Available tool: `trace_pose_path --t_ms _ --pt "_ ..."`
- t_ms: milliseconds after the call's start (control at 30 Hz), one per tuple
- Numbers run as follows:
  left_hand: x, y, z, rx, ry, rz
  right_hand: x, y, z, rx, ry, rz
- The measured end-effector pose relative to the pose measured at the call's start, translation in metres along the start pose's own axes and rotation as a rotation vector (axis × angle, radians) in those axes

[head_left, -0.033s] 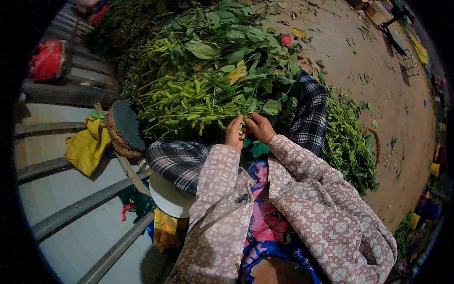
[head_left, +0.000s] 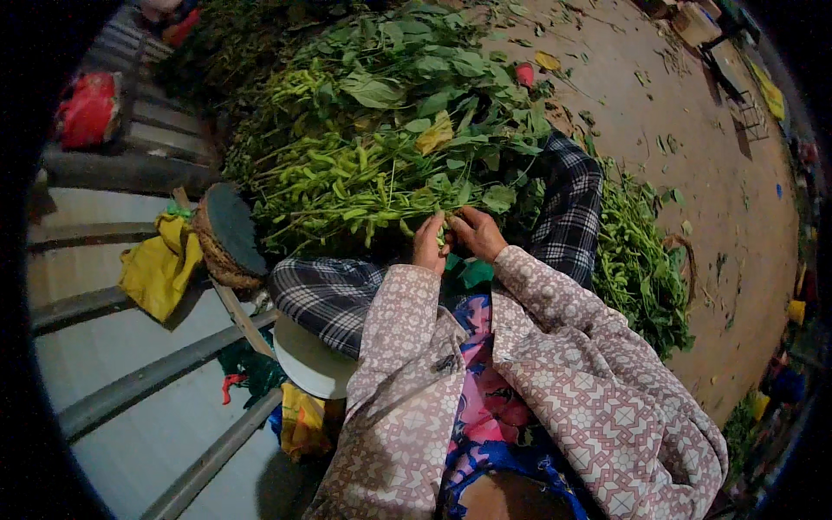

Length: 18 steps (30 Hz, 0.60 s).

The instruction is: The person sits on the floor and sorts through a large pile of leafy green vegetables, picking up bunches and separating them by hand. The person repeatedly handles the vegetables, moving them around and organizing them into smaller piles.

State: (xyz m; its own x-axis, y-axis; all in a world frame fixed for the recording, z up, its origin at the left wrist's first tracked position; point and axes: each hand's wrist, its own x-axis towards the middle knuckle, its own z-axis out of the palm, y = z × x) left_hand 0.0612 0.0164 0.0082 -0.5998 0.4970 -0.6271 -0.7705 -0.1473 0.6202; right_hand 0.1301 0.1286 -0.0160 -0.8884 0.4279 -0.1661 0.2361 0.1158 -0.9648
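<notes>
My left hand point(head_left: 429, 244) is closed, its fingers wrapped round a few green soybean pods point(head_left: 443, 232) in front of my lap. Close against it, my right hand point(head_left: 479, 235) pinches at the same pods with thumb and fingertips. The exact grip of the right fingertips is partly hidden. Just beyond both hands lies a large heap of cut soybean plants point(head_left: 338, 173), with plump green pods on the stems and broad leaves. Some of its stems reach nearly to my fingers. Dark green cloth point(head_left: 472, 273) shows below my hands, between my plaid-covered legs.
At the left stand a round woven stool point(head_left: 230, 238) with a dark top, a yellow bag point(head_left: 160, 267) and metal slats point(head_left: 130, 379). A white basin point(head_left: 310, 362) sits beside my left leg. More soybean plants point(head_left: 641, 260) lie at right on the leaf-strewn brown floor point(head_left: 737, 286).
</notes>
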Motion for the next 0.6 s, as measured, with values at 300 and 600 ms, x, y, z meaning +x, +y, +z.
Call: trace_pose_path --t_ms 300,600 --pt "0.016 -0.005 -0.009 0.351 0.111 0.128 0.047 -0.064 -0.004 -0.714 -0.137 -0.035" --pt "0.005 0.013 -0.018 0.328 -0.052 -0.024 0.079 -0.03 -0.02 -0.139 -0.427 0.248"
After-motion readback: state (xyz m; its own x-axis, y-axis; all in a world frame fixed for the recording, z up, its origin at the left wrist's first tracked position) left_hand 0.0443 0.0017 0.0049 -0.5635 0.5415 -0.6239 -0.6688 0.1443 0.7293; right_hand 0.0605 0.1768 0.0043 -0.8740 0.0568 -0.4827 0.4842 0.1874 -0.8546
